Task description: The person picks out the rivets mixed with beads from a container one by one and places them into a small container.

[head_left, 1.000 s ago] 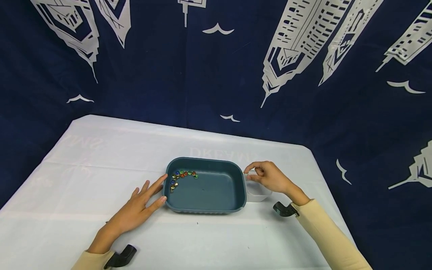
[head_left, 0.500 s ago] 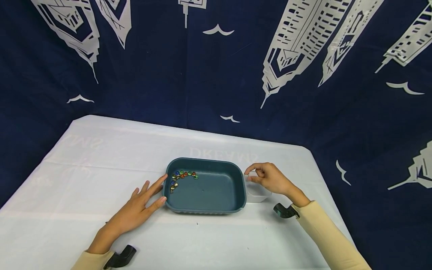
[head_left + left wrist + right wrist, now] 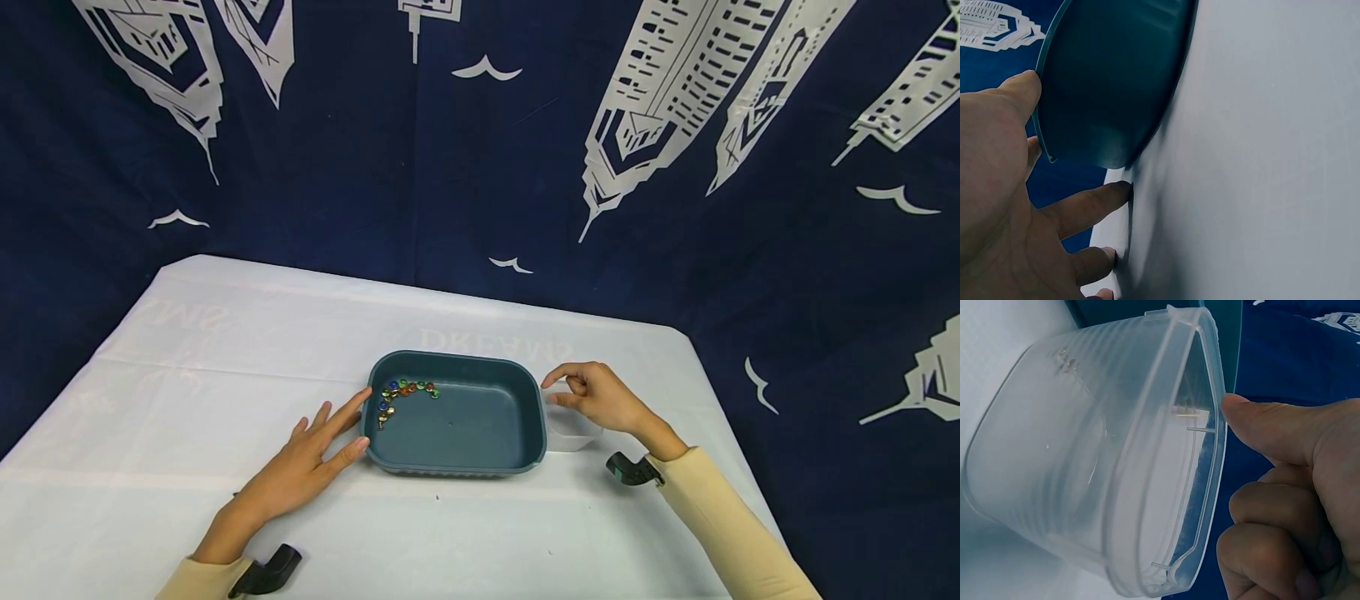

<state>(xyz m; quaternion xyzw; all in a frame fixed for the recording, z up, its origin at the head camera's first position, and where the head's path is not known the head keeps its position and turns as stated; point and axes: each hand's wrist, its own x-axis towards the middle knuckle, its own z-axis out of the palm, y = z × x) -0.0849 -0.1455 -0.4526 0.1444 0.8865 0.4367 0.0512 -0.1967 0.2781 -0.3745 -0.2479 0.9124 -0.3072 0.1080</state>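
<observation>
In the head view, my left hand (image 3: pixel 303 462) lies against the left end of a dark teal plastic tray (image 3: pixel 457 458), its fingers spread. The left wrist view shows the thumb on the tray's rim, other fingers on the white cloth. Inside the tray, small shiny red, green, blue and gold pieces (image 3: pixel 405 387) form a bent line at the far left corner. My right hand (image 3: pixel 600 396) holds the rim of a clear plastic tub (image 3: pixel 1085 450) beside the tray's right end. Its thumb touches the rim and the lower fingers are curled; the index fingertip is hidden in the right wrist view.
A white cloth (image 3: pixel 187 400) with faint lettering covers the table. Behind it hangs a dark blue curtain (image 3: pixel 337 167) with white building prints. Tiny dark specks dot the cloth in front of the tray. Something small and glassy (image 3: pixel 1067 364) shows through the tub's wall.
Both hands, the tray and the tub stay nearly in place. The small pieces keep their bent line. Only a slight shift of the whole head view is visible.
</observation>
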